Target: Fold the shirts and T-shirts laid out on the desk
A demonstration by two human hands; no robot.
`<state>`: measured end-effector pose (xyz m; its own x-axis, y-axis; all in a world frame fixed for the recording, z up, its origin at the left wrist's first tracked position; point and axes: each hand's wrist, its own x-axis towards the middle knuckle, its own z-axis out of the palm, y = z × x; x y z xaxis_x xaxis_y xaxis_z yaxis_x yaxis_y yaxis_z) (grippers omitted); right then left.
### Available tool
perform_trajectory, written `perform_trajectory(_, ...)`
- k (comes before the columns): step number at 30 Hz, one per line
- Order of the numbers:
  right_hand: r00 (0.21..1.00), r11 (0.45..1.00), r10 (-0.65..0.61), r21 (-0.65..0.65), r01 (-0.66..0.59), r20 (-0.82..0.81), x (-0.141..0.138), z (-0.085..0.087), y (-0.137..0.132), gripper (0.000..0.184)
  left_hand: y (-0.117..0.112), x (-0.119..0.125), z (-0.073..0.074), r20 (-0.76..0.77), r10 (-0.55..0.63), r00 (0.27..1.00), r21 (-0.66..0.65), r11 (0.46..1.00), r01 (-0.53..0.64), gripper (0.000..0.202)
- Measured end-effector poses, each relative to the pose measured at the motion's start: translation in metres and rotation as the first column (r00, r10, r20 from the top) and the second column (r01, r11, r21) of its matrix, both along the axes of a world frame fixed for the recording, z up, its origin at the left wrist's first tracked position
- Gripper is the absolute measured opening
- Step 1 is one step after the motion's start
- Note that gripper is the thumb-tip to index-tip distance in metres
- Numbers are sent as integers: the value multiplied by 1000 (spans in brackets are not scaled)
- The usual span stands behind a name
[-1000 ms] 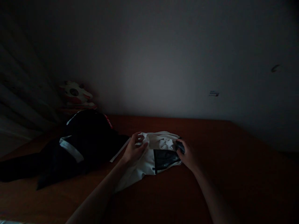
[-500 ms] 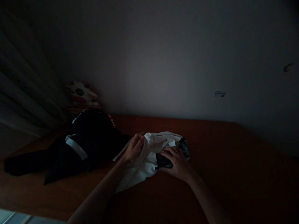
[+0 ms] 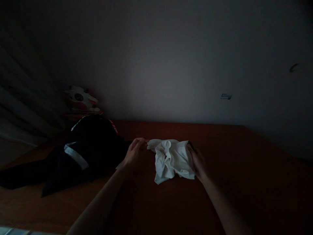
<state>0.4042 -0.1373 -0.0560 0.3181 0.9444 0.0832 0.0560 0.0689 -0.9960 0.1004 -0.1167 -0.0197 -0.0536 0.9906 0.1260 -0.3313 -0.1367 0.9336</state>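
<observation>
On the counter (image 3: 151, 209), the crumpled white cloth (image 3: 171, 158) lies between our hands: our right hand (image 3: 197, 160) grips its right edge; our left hand (image 3: 134, 150) curls loosely by its left corner, hold unclear. We seem to be arranging it; smoothing comes next, we judge.

Bare hands: two by my count, one left hand (image 3: 132, 152) and one right hand (image 3: 199, 163)
Rumpled white cloth (image 3: 179, 155): one piece that I can see
Black fabric heap with a pale band (image 3: 100, 147): one, though I can't tell how many pieces lie in it
White plush toy with dark eye patch (image 3: 81, 99): one
Reddish-brown wooden table (image 3: 234, 147): one
Small rectangular wall label (image 3: 226, 96): one
Curved wall hook (image 3: 293, 68): one
Pale draped curtain (image 3: 24, 94): one
</observation>
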Motion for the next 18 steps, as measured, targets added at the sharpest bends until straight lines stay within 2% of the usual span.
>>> perform_trajectory(1,996,999,-37,37,34,78,-1,-1,0,57,-2,4,-5,-185,-15,983,50,998,24,32)
perform_trajectory(2,984,993,-52,110,33,170,-1,-2,-1,64,-5,7,-9,-370,-42,928,93,992,82,36)
perform_trajectory(4,930,954,2,277,-111,367,-2,-2,-3,72,-10,10,-14,-676,-74,733,152,960,237,42)
perform_trajectory(6,842,891,116,320,-323,527,-2,0,-7,68,-14,11,-17,-855,-32,518,187,912,365,54)
perform_trajectory(8,770,851,230,261,-456,595,-1,4,-10,63,-16,10,-19,-927,55,370,220,880,421,71)
perform_trajectory(11,742,877,306,127,-464,597,-1,8,-13,49,-16,10,-21,-945,127,301,249,879,408,86)
perform_trajectory(14,772,924,293,42,-381,564,-4,11,-13,20,-18,10,-21,-954,117,277,226,888,401,74)
perform_trajectory(16,816,932,301,29,-361,494,-9,12,-13,17,-20,9,-18,-960,56,275,185,864,469,59)
perform_trajectory(18,870,929,333,31,-369,363,-15,12,-13,21,-22,8,-15,-951,-16,307,169,806,566,58)
